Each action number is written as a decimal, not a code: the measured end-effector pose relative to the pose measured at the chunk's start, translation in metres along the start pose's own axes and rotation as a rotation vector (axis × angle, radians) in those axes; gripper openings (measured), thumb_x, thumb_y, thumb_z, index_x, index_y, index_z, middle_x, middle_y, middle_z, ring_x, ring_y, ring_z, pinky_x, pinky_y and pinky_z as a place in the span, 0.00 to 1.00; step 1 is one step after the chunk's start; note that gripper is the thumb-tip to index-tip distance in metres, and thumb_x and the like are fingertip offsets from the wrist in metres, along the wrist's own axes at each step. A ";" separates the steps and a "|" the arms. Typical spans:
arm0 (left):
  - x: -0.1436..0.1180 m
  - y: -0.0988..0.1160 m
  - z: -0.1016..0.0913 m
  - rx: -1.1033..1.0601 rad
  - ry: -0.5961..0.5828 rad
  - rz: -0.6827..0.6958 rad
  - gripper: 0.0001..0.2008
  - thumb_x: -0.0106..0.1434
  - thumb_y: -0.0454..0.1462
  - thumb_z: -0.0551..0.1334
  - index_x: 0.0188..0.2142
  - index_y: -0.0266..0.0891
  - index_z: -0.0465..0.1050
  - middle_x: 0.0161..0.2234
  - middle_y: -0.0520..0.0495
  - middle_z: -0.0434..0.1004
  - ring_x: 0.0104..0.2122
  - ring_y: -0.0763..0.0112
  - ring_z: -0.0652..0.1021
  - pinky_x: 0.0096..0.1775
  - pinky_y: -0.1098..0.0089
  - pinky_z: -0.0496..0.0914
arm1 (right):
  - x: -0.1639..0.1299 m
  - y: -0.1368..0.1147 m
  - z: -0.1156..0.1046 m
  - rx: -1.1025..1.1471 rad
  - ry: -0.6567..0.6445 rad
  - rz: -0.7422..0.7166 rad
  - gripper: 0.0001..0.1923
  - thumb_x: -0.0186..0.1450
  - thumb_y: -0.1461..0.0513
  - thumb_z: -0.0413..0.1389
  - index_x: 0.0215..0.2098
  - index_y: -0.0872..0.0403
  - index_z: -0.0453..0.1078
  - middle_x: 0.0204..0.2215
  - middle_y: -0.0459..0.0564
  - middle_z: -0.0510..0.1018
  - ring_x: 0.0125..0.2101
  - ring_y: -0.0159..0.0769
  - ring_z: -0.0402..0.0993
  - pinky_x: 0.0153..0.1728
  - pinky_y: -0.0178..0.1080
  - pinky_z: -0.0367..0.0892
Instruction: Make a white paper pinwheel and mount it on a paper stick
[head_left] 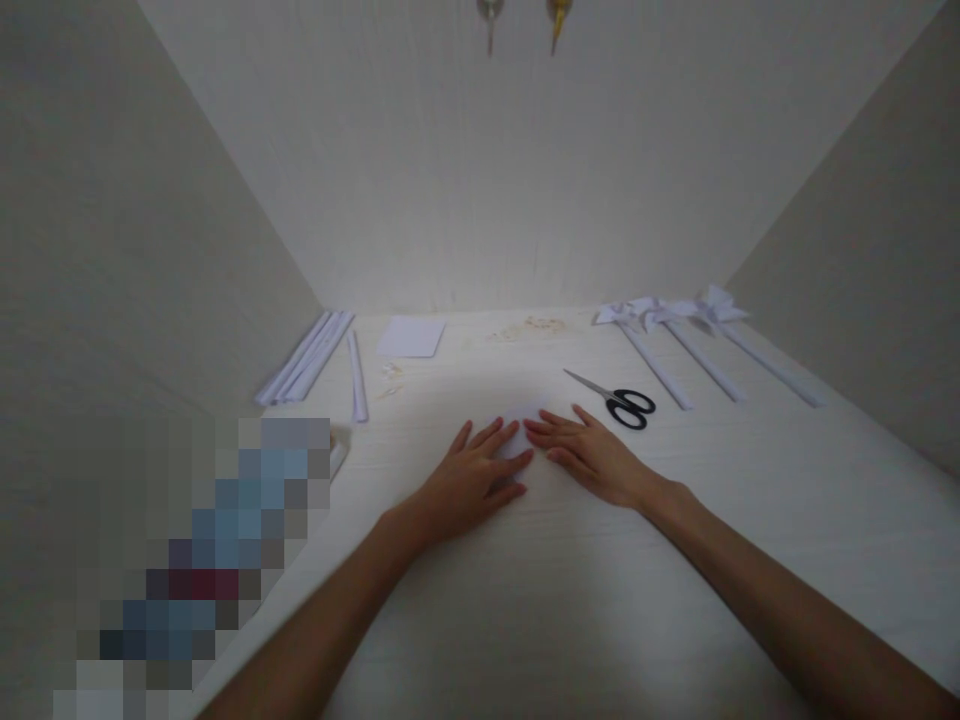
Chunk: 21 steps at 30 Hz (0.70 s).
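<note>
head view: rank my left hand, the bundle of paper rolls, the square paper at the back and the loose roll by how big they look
By area covered, largest to smallest:
left hand (being nearer the camera helps it)
bundle of paper rolls
square paper
loose roll

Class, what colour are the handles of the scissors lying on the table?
The scissors' handles are black, seen best in the head view.

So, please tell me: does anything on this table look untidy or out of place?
Slightly, yes. Yellowish bits, too small to identify, lie scattered near the back wall, and one paper stick lies apart from the neat pile of sticks.
</note>
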<state>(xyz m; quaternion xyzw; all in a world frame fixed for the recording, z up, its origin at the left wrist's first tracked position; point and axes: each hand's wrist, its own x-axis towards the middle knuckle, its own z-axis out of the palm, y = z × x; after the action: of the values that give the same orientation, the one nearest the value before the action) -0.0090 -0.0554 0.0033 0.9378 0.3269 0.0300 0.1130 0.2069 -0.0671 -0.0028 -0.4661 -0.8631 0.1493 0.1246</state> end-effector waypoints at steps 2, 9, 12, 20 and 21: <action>0.000 -0.001 0.000 -0.003 -0.002 -0.001 0.22 0.61 0.48 0.45 0.54 0.50 0.56 0.60 0.45 0.45 0.59 0.63 0.48 0.55 0.52 0.44 | 0.005 0.007 0.001 -0.018 0.062 0.087 0.22 0.66 0.54 0.35 0.54 0.49 0.58 0.55 0.47 0.61 0.57 0.39 0.49 0.54 0.56 0.42; 0.001 -0.003 0.001 -0.012 0.005 0.020 0.22 0.61 0.48 0.46 0.53 0.49 0.58 0.60 0.43 0.46 0.59 0.60 0.49 0.54 0.51 0.44 | 0.014 0.020 0.006 -0.134 0.188 0.205 0.23 0.66 0.54 0.35 0.54 0.51 0.57 0.55 0.47 0.60 0.57 0.41 0.49 0.53 0.56 0.46; 0.002 -0.004 0.001 -0.012 0.021 0.047 0.22 0.61 0.48 0.44 0.54 0.49 0.57 0.60 0.43 0.46 0.58 0.59 0.51 0.54 0.52 0.45 | 0.013 0.021 0.007 -0.173 0.168 0.181 0.23 0.65 0.54 0.36 0.55 0.51 0.55 0.56 0.48 0.59 0.57 0.42 0.49 0.52 0.57 0.47; 0.001 -0.006 0.004 -0.004 0.132 0.063 0.23 0.63 0.44 0.42 0.55 0.39 0.54 0.57 0.44 0.56 0.54 0.64 0.60 0.55 0.57 0.49 | 0.008 0.018 0.003 -0.129 0.138 0.015 0.24 0.65 0.54 0.37 0.56 0.52 0.54 0.57 0.49 0.56 0.57 0.40 0.49 0.53 0.50 0.50; 0.001 -0.006 0.005 0.006 0.145 0.065 0.22 0.63 0.43 0.42 0.54 0.39 0.56 0.57 0.44 0.56 0.53 0.64 0.61 0.55 0.57 0.50 | 0.007 0.017 0.003 -0.124 0.127 -0.001 0.23 0.65 0.54 0.37 0.56 0.51 0.55 0.56 0.48 0.58 0.57 0.40 0.50 0.53 0.50 0.50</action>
<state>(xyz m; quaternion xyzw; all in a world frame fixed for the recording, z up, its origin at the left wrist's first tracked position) -0.0114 -0.0515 -0.0029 0.9436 0.3038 0.1005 0.0849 0.2149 -0.0524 -0.0110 -0.4812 -0.8612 0.0657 0.1499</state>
